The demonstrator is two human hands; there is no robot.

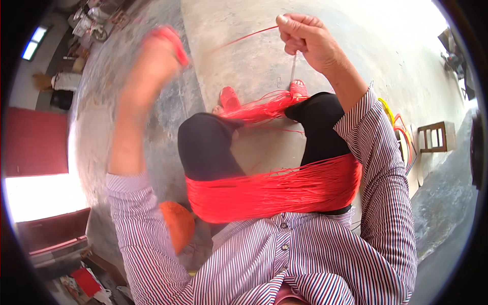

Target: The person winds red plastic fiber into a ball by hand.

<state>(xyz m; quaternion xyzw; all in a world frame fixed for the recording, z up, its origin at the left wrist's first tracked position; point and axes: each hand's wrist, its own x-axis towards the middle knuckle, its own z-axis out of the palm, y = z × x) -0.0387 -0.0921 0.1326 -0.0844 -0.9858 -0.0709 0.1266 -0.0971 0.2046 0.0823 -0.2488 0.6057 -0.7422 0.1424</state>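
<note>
A wide skein of red cord [274,190] is looped around both my thighs in black trousers. More loose red cord [259,109] stretches between my lower legs. My right hand [305,38], raised at the upper middle, is closed in a pinch on a red strand [249,36]. A thin pale rod-like thing [294,66] hangs below that hand; its kind is unclear. My left hand [155,58], smeared by motion at the upper left, appears closed round a small bundle of red cord [173,40]. The strand runs from my right hand leftward and fades into blur.
Red sandals [230,99] are on my feet on the concrete floor. An orange rounded thing [177,226] is beside my left hip. To my right stands a small wooden stool [436,137], with yellow and red hoop-like edges [396,122] nearer me. A motorbike [91,23] is at the far left.
</note>
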